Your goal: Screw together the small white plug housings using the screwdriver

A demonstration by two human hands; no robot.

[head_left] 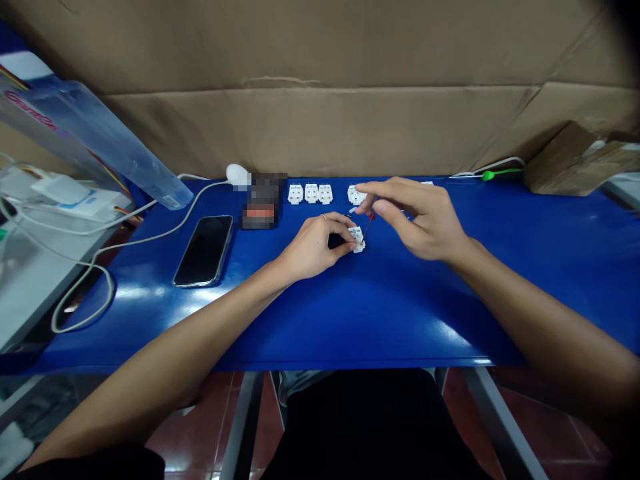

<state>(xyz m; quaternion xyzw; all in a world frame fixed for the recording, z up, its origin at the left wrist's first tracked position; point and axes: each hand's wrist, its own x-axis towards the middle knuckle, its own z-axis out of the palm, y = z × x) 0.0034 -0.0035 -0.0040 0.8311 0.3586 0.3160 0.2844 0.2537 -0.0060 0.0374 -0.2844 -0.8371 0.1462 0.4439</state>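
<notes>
Left hand (315,248) curled closed on a white socket module (357,239), steadying it; right hand (420,220) seemingly pinches a small red-handled screwdriver (371,217), tip at the module. Spare modules (311,193) at eleven o'clock.

Smartphone (203,251) on the table (400,313), left of three socket modules (311,193)

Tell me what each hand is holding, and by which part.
The left hand holds a small white socket by its left side; the right hand pinches a red-handled screwdriver by the handle.
</notes>
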